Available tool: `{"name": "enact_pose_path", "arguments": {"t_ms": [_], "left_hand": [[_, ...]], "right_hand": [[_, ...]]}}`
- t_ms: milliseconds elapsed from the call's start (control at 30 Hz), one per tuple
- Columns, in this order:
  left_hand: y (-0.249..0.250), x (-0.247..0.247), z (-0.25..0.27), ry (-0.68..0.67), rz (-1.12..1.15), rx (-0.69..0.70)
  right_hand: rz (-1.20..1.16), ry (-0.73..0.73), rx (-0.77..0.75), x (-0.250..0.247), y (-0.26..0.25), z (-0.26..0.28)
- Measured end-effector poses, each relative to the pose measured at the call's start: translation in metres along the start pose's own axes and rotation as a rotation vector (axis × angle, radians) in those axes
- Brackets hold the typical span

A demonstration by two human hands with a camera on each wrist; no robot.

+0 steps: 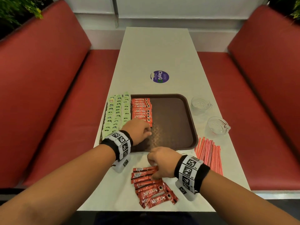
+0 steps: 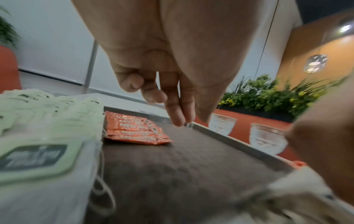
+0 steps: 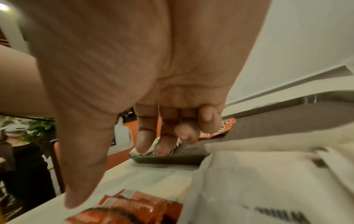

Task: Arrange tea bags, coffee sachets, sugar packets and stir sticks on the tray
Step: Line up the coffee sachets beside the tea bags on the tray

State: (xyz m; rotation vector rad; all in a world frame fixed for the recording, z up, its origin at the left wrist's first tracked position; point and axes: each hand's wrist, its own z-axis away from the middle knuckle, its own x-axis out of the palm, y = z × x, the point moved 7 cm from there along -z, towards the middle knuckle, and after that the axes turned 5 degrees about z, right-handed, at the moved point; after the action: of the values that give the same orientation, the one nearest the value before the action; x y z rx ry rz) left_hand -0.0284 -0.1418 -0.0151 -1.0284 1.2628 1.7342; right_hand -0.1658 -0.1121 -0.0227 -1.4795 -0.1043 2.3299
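Reaching low in the frame, my right hand (image 1: 162, 163) hangs over the loose coffee sachets (image 1: 151, 184) scattered on the worktop (image 1: 155, 51) near the bottom centre; its fingers are loosely curled and its thumb touches the top of the pile, but I cannot tell whether it has hold of one. Just above, left of centre, my left hand (image 1: 138, 132) hovers with relaxed fingers holding nothing, over the near part of the brown tray (image 1: 175, 124). On the tray's left side lie rows of pale green tea bags (image 1: 116, 114), and right beside them a column of red coffee sachets in the tray (image 1: 142, 110). Red stir sticks (image 1: 208, 153) lie at lower right on the worktop, beside the tray. Two glass cups (image 1: 200, 103) stand further up on the right.
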Motion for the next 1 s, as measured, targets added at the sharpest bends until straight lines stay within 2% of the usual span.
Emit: {"name": "enact_pose_path", "arguments": {"t_ms": [100, 200, 367, 500, 700, 833, 1000], "left_hand": [[0.016, 0.019, 0.039, -0.168, 0.061, 0.113], [0.018, 0.046, 0.072, -0.342, 0.054, 0.154], [0.027, 0.084, 0.112, -0.473, -0.016, 0.155], [0.030, 0.095, 0.124, -0.426, -0.068, 0.156], [0.020, 0.082, 0.114, -0.379, -0.075, 0.095], [0.004, 0.068, 0.106, -0.344, -0.056, 0.051], [-0.005, 0.061, 0.105, -0.296, -0.051, 0.024]], "right_hand": [[0.035, -0.039, 0.002, 0.007, -0.011, 0.010], [0.096, -0.124, 0.009, 0.022, -0.020, 0.021], [0.232, -0.226, -0.027, 0.046, -0.032, 0.034], [0.295, -0.223, 0.013, 0.056, -0.032, 0.033], [0.239, -0.128, 0.087, 0.050, -0.030, 0.019], [0.218, -0.051, 0.085, 0.036, -0.030, 0.002], [0.278, -0.076, 0.079, 0.024, -0.029, -0.015]]}}
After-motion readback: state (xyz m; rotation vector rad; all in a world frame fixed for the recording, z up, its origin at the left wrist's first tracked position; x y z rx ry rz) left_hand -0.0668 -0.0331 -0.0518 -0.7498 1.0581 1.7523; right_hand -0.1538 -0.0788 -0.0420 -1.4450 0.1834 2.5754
